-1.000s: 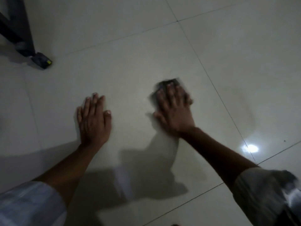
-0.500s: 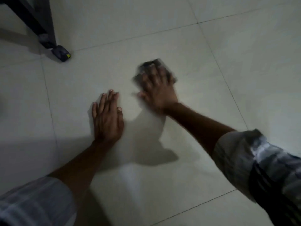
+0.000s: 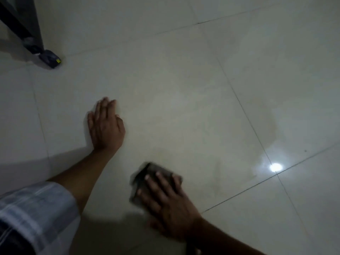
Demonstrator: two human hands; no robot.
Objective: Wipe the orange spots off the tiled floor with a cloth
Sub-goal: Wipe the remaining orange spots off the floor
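right hand [image 3: 171, 208] fingers [image 3: 156, 183] spread flat, pressing dark cloth [image 3: 147, 178] onto pale tiled floor [image 3: 184, 100], cloth blurred; left hand [image 3: 105, 126] fingers together, palm flat on floor; black furniture leg [image 3: 35, 45] far left

dim indoor room, likely a home: glossy pale tiled floor [image 3: 184, 89] with thin grout lines, a ceiling light's glare [image 3: 275, 167] on it, dark furniture leg [image 3: 27, 28] with capped foot [image 3: 50, 58] top left.
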